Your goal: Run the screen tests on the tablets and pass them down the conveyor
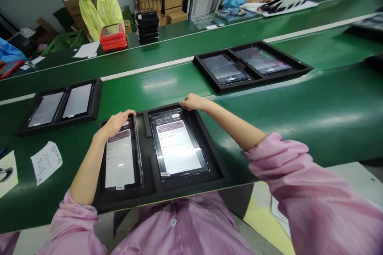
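A black foam tray (149, 155) with two compartments lies in front of me, one lit tablet in each. My left hand (117, 122) is bent over the top edge of the left tablet (119, 163), its fingers closed around the upper right corner. At the right tablet (178, 147), my right hand (193, 102) has its fingers curled in, with the tips at the top right corner beside the tray's far rim. Both screens show a white page with a mauve banner. The undersides of my fingers are hidden.
Another tray (98, 99) with two tablets lies to the left, and one more tray (220, 87) farther back right. A handwritten note (46, 162) lies left. Across the bench are red-cased tablets (113, 42), a black stack (147, 26) and people in yellow and blue sleeves.
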Demonstrator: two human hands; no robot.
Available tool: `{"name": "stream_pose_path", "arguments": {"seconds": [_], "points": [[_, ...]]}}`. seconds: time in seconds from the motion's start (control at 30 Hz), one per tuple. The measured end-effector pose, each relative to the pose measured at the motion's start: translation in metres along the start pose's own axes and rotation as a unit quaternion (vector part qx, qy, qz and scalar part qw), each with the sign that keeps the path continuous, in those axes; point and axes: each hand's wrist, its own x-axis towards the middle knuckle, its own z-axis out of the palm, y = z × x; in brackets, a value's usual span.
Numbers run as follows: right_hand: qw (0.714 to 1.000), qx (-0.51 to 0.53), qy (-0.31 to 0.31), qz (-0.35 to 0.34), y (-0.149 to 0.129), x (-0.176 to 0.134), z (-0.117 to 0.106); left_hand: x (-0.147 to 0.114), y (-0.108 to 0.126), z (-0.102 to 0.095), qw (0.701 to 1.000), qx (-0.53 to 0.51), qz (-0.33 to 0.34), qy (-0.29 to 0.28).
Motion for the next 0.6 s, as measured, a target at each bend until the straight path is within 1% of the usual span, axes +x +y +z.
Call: {"name": "stream_pose_path", "arguments": {"seconds": [0.1,0.2,0.27,0.4,0.5,0.6], "points": [[0.995,0.081,-0.042,0.029,0.0,0.002,-0.009,-0.001,-0.004,-0.005,1.0,-0.017,-0.003,-0.016],[0.981,0.158,-0.105,0.041,-0.004,-0.002,-0.018,0.002,-0.009,-0.007,0.999,-0.026,-0.016,-0.023],[0.98,0.144,-0.133,0.045,-0.01,-0.003,-0.022,0.004,-0.013,-0.007,0.999,-0.026,-0.035,-0.024],[0.981,0.092,-0.154,0.072,-0.022,0.004,-0.02,0.007,-0.021,-0.007,0.997,0.005,-0.069,-0.03],[0.981,0.092,-0.152,0.084,-0.024,0.011,-0.016,0.009,-0.026,-0.007,0.997,0.02,-0.065,-0.027],[0.979,0.094,-0.158,0.083,-0.022,0.015,-0.016,0.01,-0.028,-0.008,0.998,0.029,-0.046,-0.023]]}}
